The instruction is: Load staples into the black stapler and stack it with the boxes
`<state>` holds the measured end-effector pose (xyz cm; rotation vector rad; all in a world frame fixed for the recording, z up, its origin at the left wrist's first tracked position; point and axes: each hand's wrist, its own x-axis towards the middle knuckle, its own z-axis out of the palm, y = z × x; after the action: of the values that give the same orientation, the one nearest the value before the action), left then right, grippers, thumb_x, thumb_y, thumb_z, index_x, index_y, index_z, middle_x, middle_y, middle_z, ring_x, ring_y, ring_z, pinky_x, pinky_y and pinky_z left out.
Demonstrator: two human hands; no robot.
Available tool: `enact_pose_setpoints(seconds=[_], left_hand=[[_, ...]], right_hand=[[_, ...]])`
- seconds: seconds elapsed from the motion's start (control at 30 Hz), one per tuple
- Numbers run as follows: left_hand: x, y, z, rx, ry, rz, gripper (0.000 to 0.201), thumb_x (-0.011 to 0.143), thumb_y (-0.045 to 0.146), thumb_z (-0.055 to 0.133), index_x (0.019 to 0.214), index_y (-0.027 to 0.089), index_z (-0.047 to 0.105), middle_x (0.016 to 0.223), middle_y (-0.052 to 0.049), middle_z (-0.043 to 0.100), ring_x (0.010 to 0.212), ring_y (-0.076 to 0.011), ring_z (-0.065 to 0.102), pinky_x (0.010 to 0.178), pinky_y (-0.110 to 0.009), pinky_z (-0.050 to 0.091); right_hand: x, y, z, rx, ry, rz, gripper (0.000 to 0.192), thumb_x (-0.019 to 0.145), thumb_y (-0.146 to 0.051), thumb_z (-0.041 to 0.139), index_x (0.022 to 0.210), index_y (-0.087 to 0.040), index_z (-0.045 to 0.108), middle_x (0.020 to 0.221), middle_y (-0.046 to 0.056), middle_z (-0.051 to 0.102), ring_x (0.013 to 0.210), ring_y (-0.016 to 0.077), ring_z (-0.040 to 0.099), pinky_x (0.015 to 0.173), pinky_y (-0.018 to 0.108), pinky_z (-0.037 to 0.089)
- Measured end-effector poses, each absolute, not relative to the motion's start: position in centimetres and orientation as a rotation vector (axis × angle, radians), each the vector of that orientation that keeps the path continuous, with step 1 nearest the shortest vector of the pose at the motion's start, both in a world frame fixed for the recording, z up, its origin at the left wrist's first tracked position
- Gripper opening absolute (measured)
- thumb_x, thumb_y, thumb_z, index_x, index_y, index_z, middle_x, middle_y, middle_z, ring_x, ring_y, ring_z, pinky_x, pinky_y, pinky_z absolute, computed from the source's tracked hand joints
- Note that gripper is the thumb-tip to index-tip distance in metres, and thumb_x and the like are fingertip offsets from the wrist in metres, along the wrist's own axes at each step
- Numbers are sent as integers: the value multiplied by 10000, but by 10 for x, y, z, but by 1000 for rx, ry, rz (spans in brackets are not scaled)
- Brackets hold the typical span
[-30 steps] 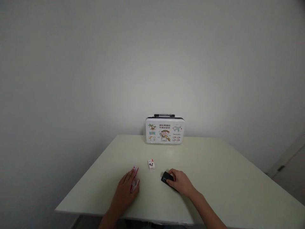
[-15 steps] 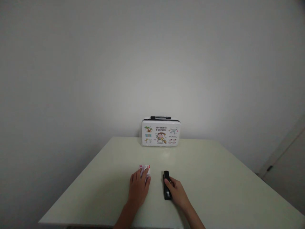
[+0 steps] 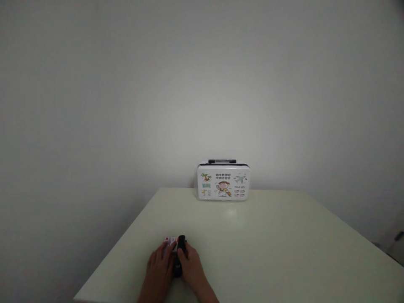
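My right hand (image 3: 193, 267) is closed round a black stapler (image 3: 181, 243), thumb on top and fingers along its right side. The stapler points away from me and overlaps the right edge of some small white cards with pink and red print (image 3: 171, 240). Over those cards lies my left hand (image 3: 159, 266), palm down with its fingers stretched out and resting on them. Much of the cards is hidden under the fingers, so their print is not readable. Both hands are side by side, with the stapler between them.
A white case (image 3: 223, 183) with cartoon pictures and a black handle (image 3: 222, 161) stands upright at the back of the pale table (image 3: 268, 240), close to the wall (image 3: 221, 84). A dark object (image 3: 399, 236) shows low at the far right edge.
My right hand has brought the stapler left, from beside the cards onto their right edge. The left hand still rests on the cards. The view has turned slightly left.
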<state>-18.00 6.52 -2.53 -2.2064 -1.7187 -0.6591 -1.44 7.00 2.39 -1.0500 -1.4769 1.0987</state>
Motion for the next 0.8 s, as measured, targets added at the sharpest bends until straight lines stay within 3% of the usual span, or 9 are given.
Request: enact_pose_setpoints(seconds=[0.13,0.23,0.3,0.33,0.4,0.47,0.57,0.63,0.8], left_hand=[[-218,69,-15,-2138,-1834,-637,507,993,256,312,1477,311,449,1476,-68,509,1371,-253,434,1133,-527,325],[-221,65,3,-1989,-1818,-873,485,1002,302,300,1449,286,486,1443,-87,535,1381,-286,415,1122,-580,315],[-203,58,17,-1944,-1716,-1083,480,1007,328,318,1459,269,469,1454,-98,516,1400,-288,392,1136,-572,318],[-187,53,23,-1951,-1660,-1168,481,1006,333,334,1466,263,456,1459,-99,507,1406,-283,385,1156,-563,306],[-147,46,29,-2091,-1645,-1146,474,1010,320,372,1477,271,440,1483,-86,481,1413,-269,382,1171,-534,318],[-103,41,25,-2358,-1540,-1000,480,1012,315,391,1489,276,423,1474,-80,495,1382,-246,430,1151,-484,372],[-50,41,4,-2486,-1538,-787,531,1017,352,396,1539,269,341,1555,-85,412,1440,-271,366,1166,-534,342],[-33,43,-11,-2458,-1584,-714,566,1013,416,406,1552,275,313,1604,-84,329,1482,-301,289,1172,-581,304],[-32,46,-21,-2458,-1605,-636,574,1019,468,380,1562,310,281,1628,-43,273,1502,-272,250,1191,-547,285]], right_hand=[[-45,82,20,-1088,-1454,1094,500,928,-558,528,1201,-169,685,1148,119,692,1073,271,643,965,387,495],[-30,86,14,-1217,-1320,1167,642,945,-638,441,1276,-124,639,888,96,703,790,235,675,730,357,559],[7,85,9,-1291,-1204,1177,751,970,-666,335,1417,-89,514,695,42,648,567,204,609,553,326,524],[32,82,7,-1317,-1179,1099,749,980,-654,320,1445,-90,486,670,31,635,554,199,598,551,321,517],[88,71,2,-1405,-1251,788,665,995,-587,350,1415,-105,533,823,81,696,752,226,660,739,354,546],[141,56,0,-1534,-1397,506,612,993,-537,366,1421,-138,545,1122,139,695,1058,271,640,971,410,493],[194,31,-3,-1654,-1761,258,577,998,-493,377,1490,-209,477,1486,86,497,1438,296,340,1197,472,260],[207,18,-3,-1753,-1919,166,577,1014,-496,354,1539,-259,387,1594,21,340,1510,293,169,1232,505,143],[199,9,-1,-1937,-2016,80,592,1038,-513,255,1585,-288,220,1645,-14,131,1528,285,45,1232,529,64]])
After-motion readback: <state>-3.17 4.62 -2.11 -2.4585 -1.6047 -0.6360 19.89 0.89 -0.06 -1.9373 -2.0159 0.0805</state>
